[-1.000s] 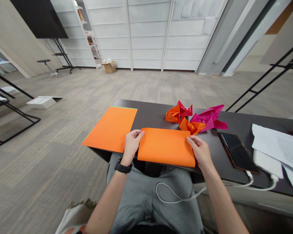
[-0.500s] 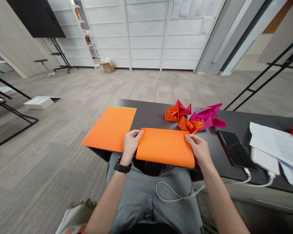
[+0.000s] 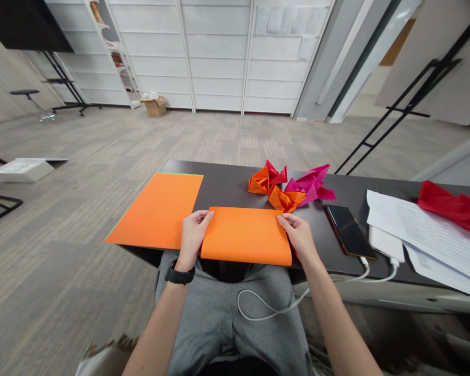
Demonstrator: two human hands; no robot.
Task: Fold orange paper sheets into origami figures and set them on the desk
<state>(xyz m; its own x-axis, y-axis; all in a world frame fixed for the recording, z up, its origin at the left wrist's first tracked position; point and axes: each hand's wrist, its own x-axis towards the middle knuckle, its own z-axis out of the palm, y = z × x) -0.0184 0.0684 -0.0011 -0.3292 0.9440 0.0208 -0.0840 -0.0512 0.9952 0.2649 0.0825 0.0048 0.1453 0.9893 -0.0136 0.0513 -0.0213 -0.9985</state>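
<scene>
An orange sheet of paper [image 3: 246,236] is bent over on itself at the table's front edge, its curved side toward me. My left hand [image 3: 194,235] pinches its far left corner between thumb and fingers. At the far right corner, my right hand [image 3: 297,235] pinches it the same way. Flat to the left lies a stack of orange paper [image 3: 160,209] with a green edge showing. Beyond the held sheet stand folded orange paper shapes [image 3: 285,197], a red one [image 3: 276,174] and a magenta one [image 3: 311,184].
On the right of the dark table [image 3: 227,180] lie a phone [image 3: 348,230], a white power bank [image 3: 386,243] with cables, printed papers [image 3: 426,222] and a red folded paper [image 3: 450,208]. A white cable [image 3: 258,317] loops over my lap.
The view has turned to the right, so the table and hands appear further left and more of the red folded paper shows. Both hands keep their hold on the bent orange sheet.
</scene>
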